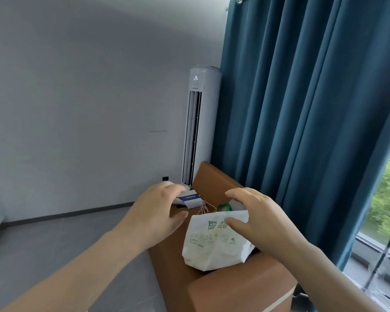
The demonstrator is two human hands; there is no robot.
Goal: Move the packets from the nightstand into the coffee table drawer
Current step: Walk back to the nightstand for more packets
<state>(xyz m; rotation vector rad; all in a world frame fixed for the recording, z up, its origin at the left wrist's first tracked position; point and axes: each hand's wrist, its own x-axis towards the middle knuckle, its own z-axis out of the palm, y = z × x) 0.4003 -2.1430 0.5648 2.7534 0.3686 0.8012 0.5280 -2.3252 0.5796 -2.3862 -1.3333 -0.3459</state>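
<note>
Nearest the camera, the brown nightstand (234, 287) runs away from the viewer towards the wall corner. A white bag (212, 246) with green print sits crumpled on its near half.

Right hand (261, 217): reaches in from the right, palm turned left. The thumb rests on the bag's upper face and the fingers arch over its top edge, spread and not closed on it. Nothing is held.

Left hand (155, 212): reaches in from the left at the nightstand's edge, palm turned right. Its fingers lie over the blue-and-white packets (190, 199) and the thumb sits apart below them. Whether the fingers already pinch the packets cannot be told.

The packets lie flat on the far half of the nightstand, beyond the bag, long axis across the nightstand. They lie straight ahead of the left fingertips, so the left hand is the nearer. Thin strings (203, 208) trail between them and the bag. A green packet (224, 207) shows just behind the bag's top edge, under the right fingers; most of it is hidden.

Judgement: pickup is only beginning, and all the packets are on the nightstand. The drawer is not in view.

Beyond stand a white air conditioner (198, 122) and a blue curtain (313, 109).
</note>
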